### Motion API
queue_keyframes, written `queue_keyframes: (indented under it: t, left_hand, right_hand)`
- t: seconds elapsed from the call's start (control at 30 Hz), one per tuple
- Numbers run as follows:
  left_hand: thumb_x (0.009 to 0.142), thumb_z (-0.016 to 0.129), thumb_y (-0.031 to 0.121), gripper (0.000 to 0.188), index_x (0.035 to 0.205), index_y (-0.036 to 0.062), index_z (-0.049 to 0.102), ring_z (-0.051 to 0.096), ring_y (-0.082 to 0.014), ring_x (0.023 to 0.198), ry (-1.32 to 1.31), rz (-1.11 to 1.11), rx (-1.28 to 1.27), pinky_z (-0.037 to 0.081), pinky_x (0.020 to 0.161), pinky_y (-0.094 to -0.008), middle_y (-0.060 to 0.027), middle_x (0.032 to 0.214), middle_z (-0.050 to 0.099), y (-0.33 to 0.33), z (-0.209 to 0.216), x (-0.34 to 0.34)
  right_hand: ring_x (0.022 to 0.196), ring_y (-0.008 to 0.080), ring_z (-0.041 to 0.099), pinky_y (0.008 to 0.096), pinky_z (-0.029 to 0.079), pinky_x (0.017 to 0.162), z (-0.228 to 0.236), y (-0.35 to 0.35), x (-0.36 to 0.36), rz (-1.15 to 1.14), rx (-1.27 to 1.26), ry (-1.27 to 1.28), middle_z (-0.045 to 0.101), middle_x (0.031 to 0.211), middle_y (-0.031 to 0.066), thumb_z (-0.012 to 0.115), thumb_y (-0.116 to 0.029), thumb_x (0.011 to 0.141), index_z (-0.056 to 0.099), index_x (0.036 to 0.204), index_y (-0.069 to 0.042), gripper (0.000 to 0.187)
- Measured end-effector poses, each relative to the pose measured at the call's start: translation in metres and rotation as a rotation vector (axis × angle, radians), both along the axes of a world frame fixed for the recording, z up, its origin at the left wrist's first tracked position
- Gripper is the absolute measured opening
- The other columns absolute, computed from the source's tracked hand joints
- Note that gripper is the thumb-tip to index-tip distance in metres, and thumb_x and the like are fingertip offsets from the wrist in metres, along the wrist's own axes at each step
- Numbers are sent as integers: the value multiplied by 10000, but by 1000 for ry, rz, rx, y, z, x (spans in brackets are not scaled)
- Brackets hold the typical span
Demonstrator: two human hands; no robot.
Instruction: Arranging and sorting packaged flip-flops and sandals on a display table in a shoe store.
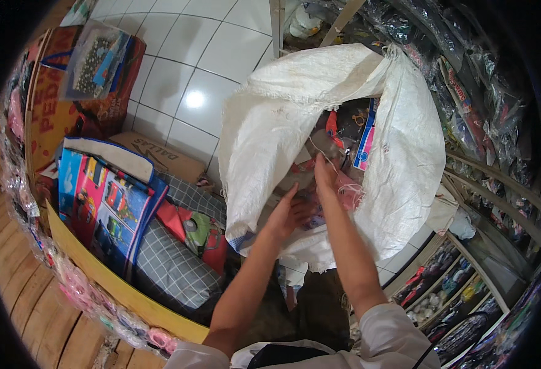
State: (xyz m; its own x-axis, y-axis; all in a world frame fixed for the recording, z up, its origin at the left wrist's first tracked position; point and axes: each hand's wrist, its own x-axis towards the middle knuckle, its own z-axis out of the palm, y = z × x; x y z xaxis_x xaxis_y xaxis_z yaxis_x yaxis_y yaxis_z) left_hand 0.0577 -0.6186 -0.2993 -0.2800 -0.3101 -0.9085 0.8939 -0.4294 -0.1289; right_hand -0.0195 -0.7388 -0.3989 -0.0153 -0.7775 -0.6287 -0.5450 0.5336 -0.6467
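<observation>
A large white woven sack (406, 178) stands in front of me with its mouth wide and its rim folded outward. Both my hands reach down into it. My left hand (289, 215) is open inside the near left part of the mouth, its fingers apart above clear plastic-wrapped goods. To its right, my right hand (326, 176) is seen edge-on with straight fingers and looks open; part of it is hidden. A thin pale string runs close to its fingertips. Among the contents are a blue-and-pink packaged item (365, 142), an orange-red piece (333, 128) and pinkish wrapped goods (348, 192).
At left, a yellow-edged bin (123, 295) holds colourful printed bags (114, 203) and a grey checked cloth item (175, 264). A brown cardboard box (160, 154) lies behind. Racks of plastic-wrapped goods (467, 80) line the right, above a compartmented shelf (449, 283). White tiles (187, 67) cover the floor.
</observation>
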Motion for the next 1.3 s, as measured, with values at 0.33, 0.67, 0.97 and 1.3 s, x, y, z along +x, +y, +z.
queue_keyframes:
  t: [0.33,0.67,0.97,1.3]
  left_hand:
    - [709,720,214,764,1285,-95,325,550,-243,1041,-691,363,506,469,841,-323,-149,1222,510,-50,-102,-38]
    - [809,649,272,517,1261,125,446,548,-188,940,-721,418,269,519,668,-356,-63,1098,530,40,-94,-4]
    - [833,606,98,502,1289,64,399,530,-268,1076,-598,851,54,507,815,-383,-118,1221,493,11,-76,-32]
    - [721,640,-64,615,1270,18,375,526,-292,1064,-759,841,106,465,880,-389,-147,1213,478,21,-34,-35]
  right_hand:
    - [954,335,609,386,459,828,60,-13,-36,844,210,233,636,999,208,608,-334,817,610,1047,-31,380]
    - [1279,289,364,371,281,1051,29,-112,77,1595,-82,-10,411,1369,176,693,-425,703,489,1281,-60,713]
    - [1125,238,514,312,385,937,-6,-66,2,947,184,-183,544,1229,173,559,-255,855,464,1262,34,509]
    - [955,187,569,292,457,789,24,-32,1,241,599,-474,577,1129,116,592,-157,859,497,1222,6,410]
